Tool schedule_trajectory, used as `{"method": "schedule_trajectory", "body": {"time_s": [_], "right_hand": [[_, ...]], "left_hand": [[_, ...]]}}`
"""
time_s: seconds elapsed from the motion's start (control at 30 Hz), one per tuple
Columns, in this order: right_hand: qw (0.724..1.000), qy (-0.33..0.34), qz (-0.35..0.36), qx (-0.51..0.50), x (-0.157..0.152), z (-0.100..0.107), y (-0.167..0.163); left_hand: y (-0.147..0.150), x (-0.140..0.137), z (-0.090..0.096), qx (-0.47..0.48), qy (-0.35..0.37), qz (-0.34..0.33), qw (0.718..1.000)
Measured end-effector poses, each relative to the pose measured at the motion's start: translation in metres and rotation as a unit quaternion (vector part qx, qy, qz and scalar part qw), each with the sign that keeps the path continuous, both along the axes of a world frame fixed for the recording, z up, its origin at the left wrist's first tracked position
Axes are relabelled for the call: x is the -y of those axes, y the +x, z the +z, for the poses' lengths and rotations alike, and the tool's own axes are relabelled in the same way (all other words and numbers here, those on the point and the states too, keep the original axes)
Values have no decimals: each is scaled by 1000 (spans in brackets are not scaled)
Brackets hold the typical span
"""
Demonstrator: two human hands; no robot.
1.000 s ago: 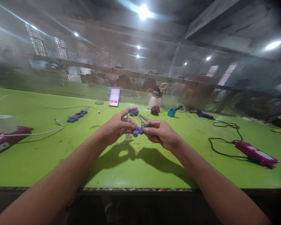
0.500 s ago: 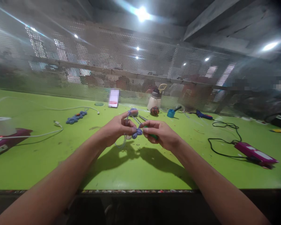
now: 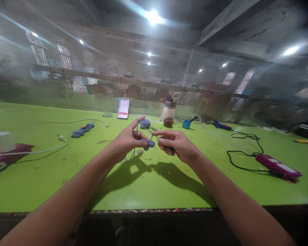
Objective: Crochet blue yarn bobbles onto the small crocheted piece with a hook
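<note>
My left hand point(image 3: 127, 141) pinches a small purple crocheted piece point(image 3: 150, 145) between thumb and fingers. Purple yarn point(image 3: 137, 127) runs over its raised index finger, and a slack loop hangs below the hand. In my right hand point(image 3: 179, 143) is a crochet hook point(image 3: 155, 136), its handle mostly hidden by the fingers. A strand stretches up from the piece toward the hook; the hook's tip is too small to make out. Just behind the hands lies a ball of purple yarn point(image 3: 145, 123).
A blue-purple crocheted strip point(image 3: 82, 131) lies left, near white cables and a power strip point(image 3: 10, 157). Behind stand a phone point(image 3: 123, 108), a spray bottle point(image 3: 168, 111), a dark multicoloured ball point(image 3: 168, 122) and a blue pot point(image 3: 186, 124). A glue gun point(image 3: 222, 125) and magenta box point(image 3: 278, 167) lie right.
My right hand has drawn slightly away from the crocheted piece, and a strand now rises from the piece to the hook. My left index finger is raised higher. The view has shifted slightly.
</note>
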State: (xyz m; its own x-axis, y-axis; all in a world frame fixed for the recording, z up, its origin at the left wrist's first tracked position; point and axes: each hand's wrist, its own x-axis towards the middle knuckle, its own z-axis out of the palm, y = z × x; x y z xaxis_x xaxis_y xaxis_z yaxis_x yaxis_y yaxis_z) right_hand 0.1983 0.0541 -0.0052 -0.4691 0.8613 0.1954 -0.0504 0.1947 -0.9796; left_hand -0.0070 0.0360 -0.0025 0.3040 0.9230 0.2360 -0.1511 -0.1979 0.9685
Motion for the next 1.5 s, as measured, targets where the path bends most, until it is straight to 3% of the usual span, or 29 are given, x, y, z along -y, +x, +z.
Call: {"method": "schedule_trajectory", "body": {"time_s": [0.4, 0.63, 0.73, 0.83, 0.93, 1.0, 1.03, 1.1, 1.17, 1.23, 1.3, 1.37, 1.5], "right_hand": [[1000, 20, -5, 20, -4, -2, 3], [999, 11, 8, 51, -5, -2, 3], [998, 4, -12, 63, -5, -2, 2], [997, -26, -52, 44, -4, -4, -3], [994, -84, -73, -15, -2, -9, -9], [989, -109, -74, -72, 0, -11, -14], [986, -113, -77, -100, 1, -12, -16], [981, -108, -87, -138, 4, -13, -20], [979, -95, -98, -150, 7, -14, -22], [982, -70, -104, -144, 9, -13, -23], [985, -34, -105, -130, 10, -13, -21], [989, 10, -100, -107, 8, -12, -18], [993, 79, -74, -40, 1, -8, -7]], "left_hand": [[4, 1, -1, -30, 16, 6, 999], [7, 3, -1, -119, 68, 38, 990], [9, 4, -4, -232, 152, 92, 956], [12, 6, -9, -329, 265, 153, 893], [18, 7, -15, -335, 356, 193, 851], [20, 8, -17, -313, 381, 204, 846], [21, 8, -16, -296, 374, 203, 855], [22, 9, -14, -237, 309, 192, 901], [20, 8, -10, -135, 190, 161, 959], [17, 6, -6, -21, 62, 108, 992], [13, 3, -3, 57, -33, 59, 996], [9, 1, -2, 85, -80, 36, 992], [5, -1, 0, 80, -71, 38, 993]]}}
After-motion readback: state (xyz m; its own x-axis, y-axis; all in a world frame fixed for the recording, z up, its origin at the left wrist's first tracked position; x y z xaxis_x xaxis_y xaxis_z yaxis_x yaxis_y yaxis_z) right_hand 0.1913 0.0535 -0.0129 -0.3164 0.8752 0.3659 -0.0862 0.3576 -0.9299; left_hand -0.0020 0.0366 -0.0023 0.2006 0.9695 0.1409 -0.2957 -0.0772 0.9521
